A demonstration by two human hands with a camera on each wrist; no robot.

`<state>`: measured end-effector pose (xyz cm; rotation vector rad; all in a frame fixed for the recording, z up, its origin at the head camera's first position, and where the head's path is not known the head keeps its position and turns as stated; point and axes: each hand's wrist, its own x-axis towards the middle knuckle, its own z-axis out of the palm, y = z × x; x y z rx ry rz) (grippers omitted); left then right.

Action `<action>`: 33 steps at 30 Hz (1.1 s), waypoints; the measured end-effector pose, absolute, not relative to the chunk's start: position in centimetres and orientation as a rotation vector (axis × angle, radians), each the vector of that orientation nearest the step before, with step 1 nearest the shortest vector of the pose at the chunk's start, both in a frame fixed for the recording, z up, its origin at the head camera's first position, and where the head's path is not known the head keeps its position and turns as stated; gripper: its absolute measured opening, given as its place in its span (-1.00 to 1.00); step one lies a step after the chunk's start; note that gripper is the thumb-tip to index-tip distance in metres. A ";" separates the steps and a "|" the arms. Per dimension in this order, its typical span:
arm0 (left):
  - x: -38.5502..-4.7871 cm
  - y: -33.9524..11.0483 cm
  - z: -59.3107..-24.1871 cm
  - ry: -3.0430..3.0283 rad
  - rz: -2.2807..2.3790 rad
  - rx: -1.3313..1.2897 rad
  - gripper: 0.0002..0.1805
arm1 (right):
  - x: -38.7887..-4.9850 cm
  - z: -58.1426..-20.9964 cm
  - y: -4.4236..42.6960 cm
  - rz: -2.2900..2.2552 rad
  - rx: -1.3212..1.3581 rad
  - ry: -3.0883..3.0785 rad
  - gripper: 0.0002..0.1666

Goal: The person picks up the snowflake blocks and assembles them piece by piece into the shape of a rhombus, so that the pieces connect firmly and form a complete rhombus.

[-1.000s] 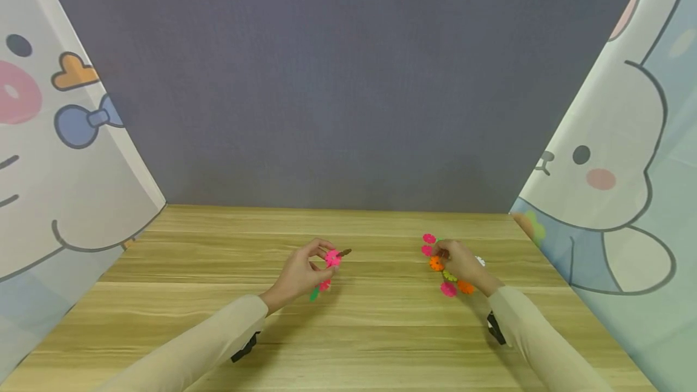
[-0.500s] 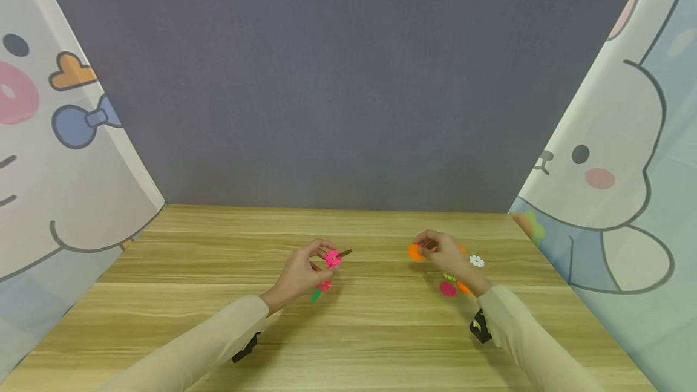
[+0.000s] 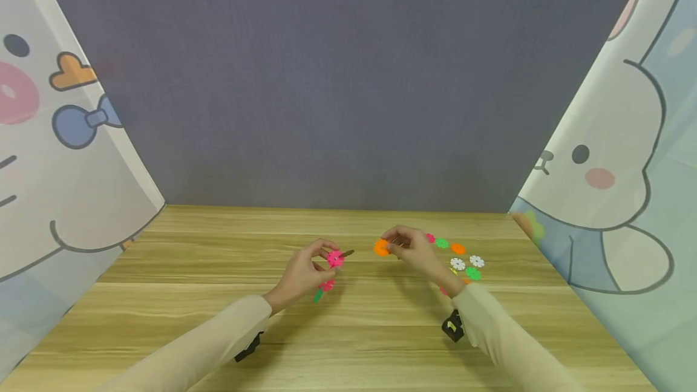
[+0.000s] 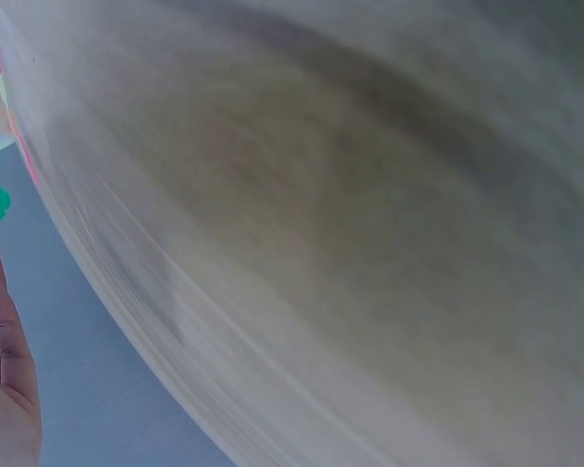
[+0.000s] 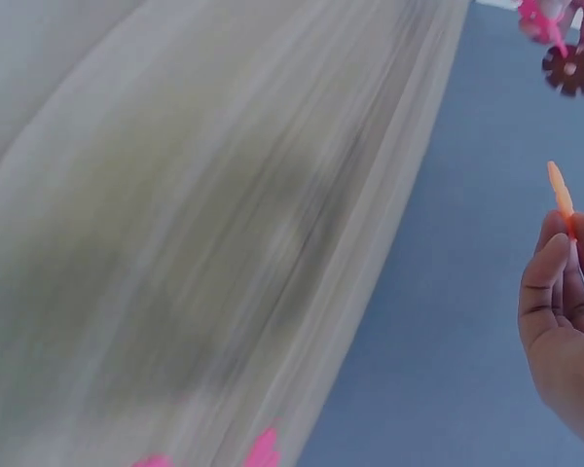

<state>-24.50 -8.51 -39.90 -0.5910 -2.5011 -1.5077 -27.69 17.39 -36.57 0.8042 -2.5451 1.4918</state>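
Gray wall [image 3: 348, 83] is standing beyond both hands, w/ printed L sheet [image 3: 71, 198] & R sheet [image 3: 610, 126] flanking them. Wood table [image 3: 359, 343] is lying below the hands. Pale L sleeve [image 3: 201, 343] & R sleeve [image 3: 501, 331] are covering the arms & filling most of the wrist views. L hand [image 3: 301, 268] is curving thumb & fingers around the cluster's upper pink disc [image 3: 335, 259], pinching it. R hand [image 3: 416, 256] is pinching an orange disc [image 3: 380, 247] by its edge btwn thumb & index; the other fingers are curling in. The orange disc is facing L hand, sitting btwn the 2 hands, apart from the cluster. Black wrist mounts [image 3: 249, 348] are showing under both sleeves.

Brown disc [image 3: 347, 253] is sticking out of the upper pink disc, R-hand side. Lower pink disc [image 3: 327, 285] & green piece [image 3: 318, 295] are hanging below L hand's thumb; exact joins are too small to tell.

Loose discs are lying past R hand, on its outer side: 2 white discs [image 3: 477, 261], 2 green discs [image 3: 473, 273], an orange 1 [image 3: 458, 248], a pink 1 [image 3: 430, 238]. Bits of yellow [image 3: 454, 271], orange & pink are peeking out by R wrist, mostly hidden.
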 end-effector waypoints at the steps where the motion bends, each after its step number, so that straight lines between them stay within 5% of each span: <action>1: -24.5 -8.5 -39.9 -2.502 -1.508 -0.592 -0.61 | -27.6 -36.5 17.1 1.504 0.810 -2.536 -0.80; 33: -24.3 -8.3 -39.7 -2.501 -1.592 -0.579 -0.64 | -27.6 -36.5 13.3 1.598 0.861 -2.524 -0.82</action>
